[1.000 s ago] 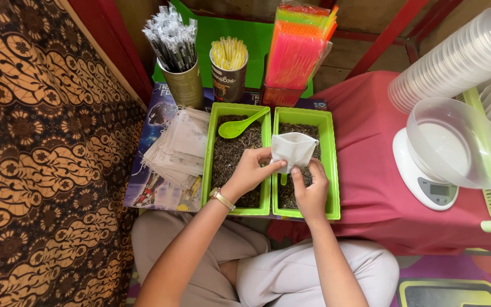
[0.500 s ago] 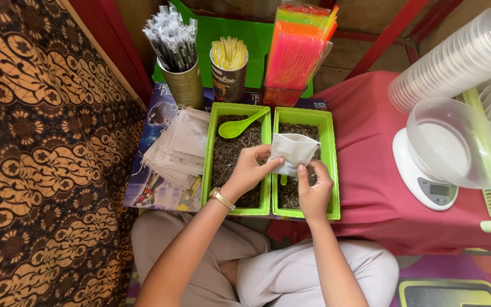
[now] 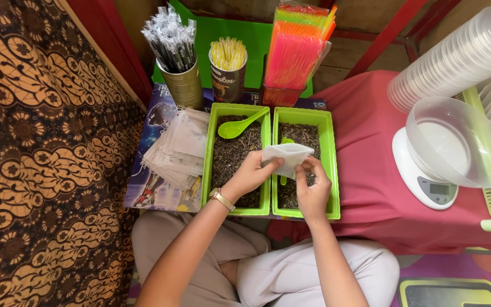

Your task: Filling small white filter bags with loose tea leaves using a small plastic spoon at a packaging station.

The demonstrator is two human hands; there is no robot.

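- White filter paper is what both hands are working on in the head view: a small empty tea bag [image 3: 287, 153], held flat and slightly tilted over the seam between two green trays.
- The left hand [image 3: 251, 173] is pinching the bag's left edge between thumb and fingers, with a gold watch [image 3: 221, 199] sitting at the wrist below it.
- The right hand [image 3: 312, 187] is pinching the bag's lower right edge with thumb and forefinger, the other fingers curled in beneath.
- Directly under the left hand, the left green tray [image 3: 208, 165] is holding dark loose tea leaves, with a green plastic spoon [image 3: 240, 125] lying on the tea beyond the fingers.
- Under the right hand, the right green tray [image 3: 332, 170] is also holding tea; a green handle is showing just behind the bag, most of it hidden.
- Judging by its flat look, the bag is not yet filled, and whether its mouth is open cannot be told.
- Left of the left hand, a heap of empty white bags [image 3: 177, 148] is waiting, so much appears left to do.
- Well to the right of the right hand, a white kitchen scale [image 3: 424, 182] is carrying a clear plastic bowl [image 3: 456, 142] that looks empty.
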